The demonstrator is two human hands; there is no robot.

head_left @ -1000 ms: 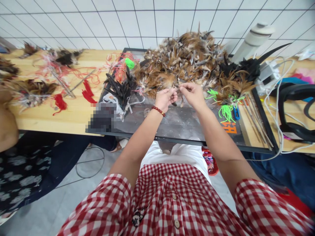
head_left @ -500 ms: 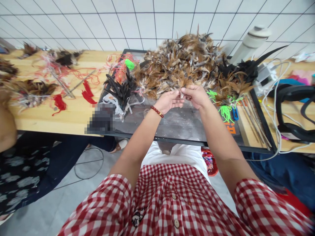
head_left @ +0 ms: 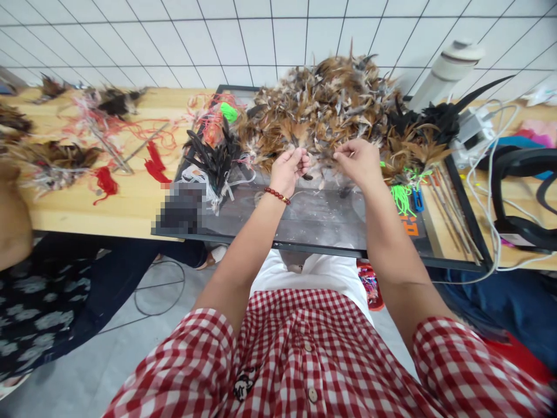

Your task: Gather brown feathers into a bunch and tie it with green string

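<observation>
My left hand point(head_left: 288, 169), with a red bead bracelet point(head_left: 277, 196) at its wrist, is closed with the thumb pressed to curled fingers. A small fan of brown feathers point(head_left: 296, 133) stands up from its fingertips. To the right, my right hand point(head_left: 360, 162) has thumb and forefinger brought together at the front edge of a large pile of brown and grey feathers point(head_left: 335, 98). Whatever lies between those fingertips blends into the pile and cannot be made out. Below both hands is a dark tray point(head_left: 322, 217) with small pale scraps on it.
Black feathers point(head_left: 211, 154) and white ties lie left; green cords point(head_left: 401, 198), a blue cutter point(head_left: 418, 198) and thin sticks point(head_left: 452, 209) lie right. A pale bottle point(head_left: 448, 72), white cables and a black headset point(head_left: 522, 197) stand beyond. Another person's arm point(head_left: 15, 220) is at far left.
My hands, close together before, have moved apart. The left went a little left with the feathers, while the right moved right and up to the pile.
</observation>
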